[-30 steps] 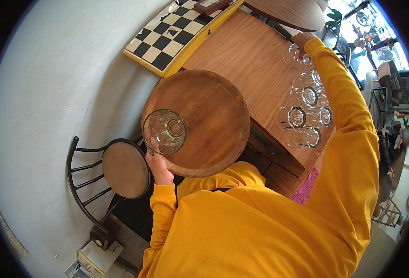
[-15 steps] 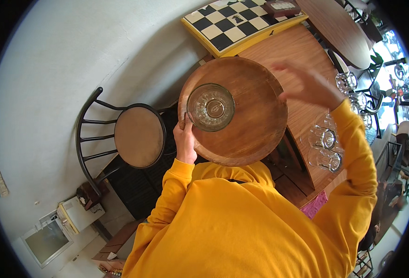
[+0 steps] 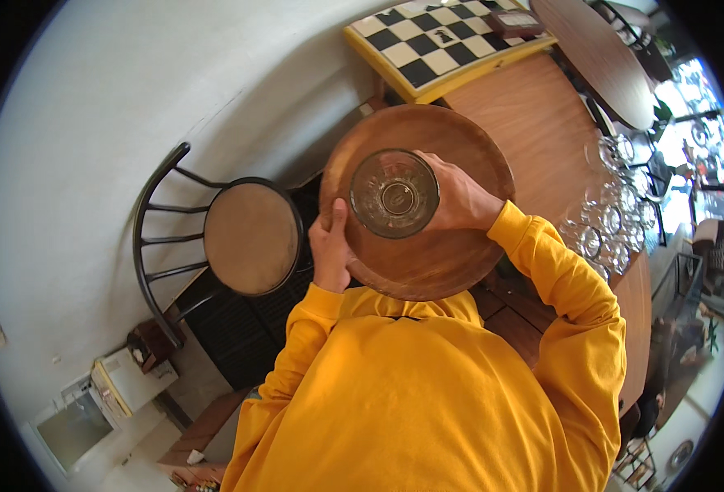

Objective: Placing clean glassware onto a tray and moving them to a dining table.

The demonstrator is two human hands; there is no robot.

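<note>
A round wooden tray (image 3: 448, 254) is held level in front of my chest. My left hand (image 3: 329, 250) grips its left rim, thumb on top. A clear drinking glass (image 3: 394, 194) stands upright on the tray. My right hand (image 3: 458, 197) is wrapped around the right side of that glass. Both sleeves are yellow.
A wooden table (image 3: 534, 123) lies to the right with several clear glasses (image 3: 612, 221) clustered on it. A chessboard (image 3: 440, 37) sits at its far end. A round-seated metal chair (image 3: 243, 238) stands to the left by the white wall. A dark round table (image 3: 595, 53) is at the top right.
My right hand came back from the glasses on the table and closed around the glass on the tray. The view swung left, so the tray now sits nearer the centre.
</note>
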